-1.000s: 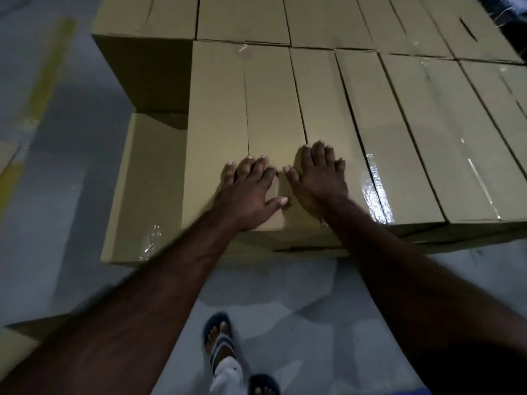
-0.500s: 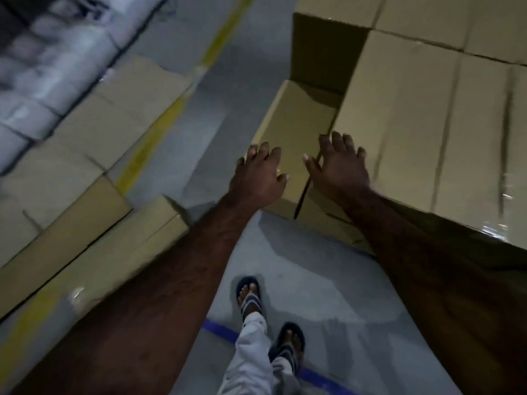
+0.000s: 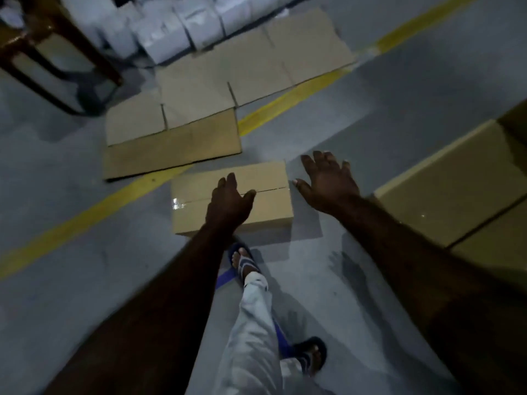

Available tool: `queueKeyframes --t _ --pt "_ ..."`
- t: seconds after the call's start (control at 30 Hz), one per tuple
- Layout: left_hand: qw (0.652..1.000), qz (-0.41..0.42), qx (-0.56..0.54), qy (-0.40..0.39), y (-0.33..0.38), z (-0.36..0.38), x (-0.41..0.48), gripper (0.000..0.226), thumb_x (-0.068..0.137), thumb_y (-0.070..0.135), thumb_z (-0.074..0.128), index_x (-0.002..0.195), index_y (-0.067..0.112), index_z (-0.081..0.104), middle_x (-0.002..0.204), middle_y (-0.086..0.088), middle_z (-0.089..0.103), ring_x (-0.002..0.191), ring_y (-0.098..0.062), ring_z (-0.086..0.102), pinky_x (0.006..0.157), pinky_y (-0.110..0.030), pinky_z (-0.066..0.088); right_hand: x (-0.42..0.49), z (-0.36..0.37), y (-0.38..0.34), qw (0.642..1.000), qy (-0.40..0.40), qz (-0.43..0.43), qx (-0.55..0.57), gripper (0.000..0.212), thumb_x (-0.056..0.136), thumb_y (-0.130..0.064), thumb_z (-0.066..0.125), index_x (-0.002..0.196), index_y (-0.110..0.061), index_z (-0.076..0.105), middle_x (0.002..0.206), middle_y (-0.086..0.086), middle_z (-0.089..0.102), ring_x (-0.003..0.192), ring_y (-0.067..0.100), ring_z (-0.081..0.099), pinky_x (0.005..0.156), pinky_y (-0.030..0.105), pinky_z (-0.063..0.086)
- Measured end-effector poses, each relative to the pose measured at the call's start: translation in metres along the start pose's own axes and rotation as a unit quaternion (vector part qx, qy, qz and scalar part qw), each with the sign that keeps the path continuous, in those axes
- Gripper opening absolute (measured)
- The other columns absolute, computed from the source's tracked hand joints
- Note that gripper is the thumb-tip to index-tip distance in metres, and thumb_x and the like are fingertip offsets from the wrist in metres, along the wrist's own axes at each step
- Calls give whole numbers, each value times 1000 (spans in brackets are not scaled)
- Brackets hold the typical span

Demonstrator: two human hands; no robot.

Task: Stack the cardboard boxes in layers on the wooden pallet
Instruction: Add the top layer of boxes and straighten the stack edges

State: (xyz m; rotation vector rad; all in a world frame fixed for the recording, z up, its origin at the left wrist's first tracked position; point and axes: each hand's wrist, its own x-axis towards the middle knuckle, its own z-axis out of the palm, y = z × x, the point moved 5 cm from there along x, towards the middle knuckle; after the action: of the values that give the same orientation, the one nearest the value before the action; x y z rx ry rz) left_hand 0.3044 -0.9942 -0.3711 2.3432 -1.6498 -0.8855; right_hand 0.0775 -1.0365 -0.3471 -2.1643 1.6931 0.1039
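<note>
I read both hands as released. The left hand (image 3: 231,202) hangs with fingers loosely extended over the top of the box (image 3: 268,208), grasping nothing; I cannot tell whether it touches the cardboard. The right hand (image 3: 328,182) is spread, palm down, over the floor (image 3: 399,95) just beside the box's right end, holding nothing.

The box stands alone on the grey floor, taped seam up, its far left corner near a yellow line (image 3: 285,102) that crosses the floor diagonally. Beyond the line lie flat cardboard sheets (image 3: 199,115), then white packs (image 3: 171,32), too blurred to identify.

A dark wooden frame (image 3: 65,38) at the top left corner is cut off. The stack (image 3: 450,183) of boxes at the right edge is also cut off. A blue stripe (image 3: 222,280) is partly hidden by the person's sandal (image 3: 242,263) and trouser leg. The room is dim and the edges are smeared.
</note>
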Motion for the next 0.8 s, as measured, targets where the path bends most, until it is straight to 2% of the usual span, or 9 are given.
queueKeyframes --t 0.17,0.3,0.4,0.53,0.6,0.67,0.73,0.8 --pt "990 -101 -97 10 -73 -12 66 76 98 43 56 155 5 23 156 -18 34 141 -33 36 113 -39 32 100 30 -73 996 -48 -60 -37 70 100 -57 38 157 -20 23 164 12 20 151 32 16 117 59 17" --pt "969 -195 -148 7 -127 -2 117 73 97 44 56 152 4 30 150 -19 42 136 -36 42 109 -38 36 178 75 -111 987 -105 -105 -63 67 100 -57 39 154 -19 26 161 13 25 149 33 20 115 62 19" --pt "949 -261 -179 -13 -168 25 146 75 97 47 55 153 5 29 154 -17 38 140 -35 39 113 -38 34 235 116 -130 979 -137 -128 -77 66 99 -57 40 152 -20 28 158 13 29 147 34 23 114 62 21" --pt "917 -336 -214 -15 -205 80 170 73 97 44 57 152 4 31 152 -18 40 138 -35 41 110 -37 35 291 184 -137 968 -180 -148 -95 66 98 -58 42 152 -21 28 156 13 31 144 34 27 113 61 24" --pt "883 -401 -243 -9 -222 116 175 74 97 42 57 153 3 29 153 -21 37 140 -36 38 111 -36 33 318 224 -135 961 -204 -157 -105 67 98 -58 43 151 -21 28 156 13 31 143 35 29 112 61 26" --pt "834 -474 -283 -2 -238 150 176 71 96 42 57 150 3 32 151 -23 38 137 -38 40 110 -37 34 341 260 -131 954 -223 -165 -114 67 98 -57 44 152 -21 27 157 14 29 143 36 29 112 61 26" --pt "789 -529 -312 11 -253 183 179 67 94 43 57 144 4 37 147 -24 43 131 -39 45 106 -36 37 368 297 -132 944 -245 -181 -127 71 98 -56 47 154 -21 22 161 15 22 146 37 24 115 61 23" --pt "749 -569 -338 33 -260 205 185 71 93 44 59 148 7 33 149 -23 40 130 -39 46 101 -35 40 386 326 -129 934 -272 -186 -139 76 97 -56 49 157 -23 15 162 15 18 146 38 22 116 61 21"
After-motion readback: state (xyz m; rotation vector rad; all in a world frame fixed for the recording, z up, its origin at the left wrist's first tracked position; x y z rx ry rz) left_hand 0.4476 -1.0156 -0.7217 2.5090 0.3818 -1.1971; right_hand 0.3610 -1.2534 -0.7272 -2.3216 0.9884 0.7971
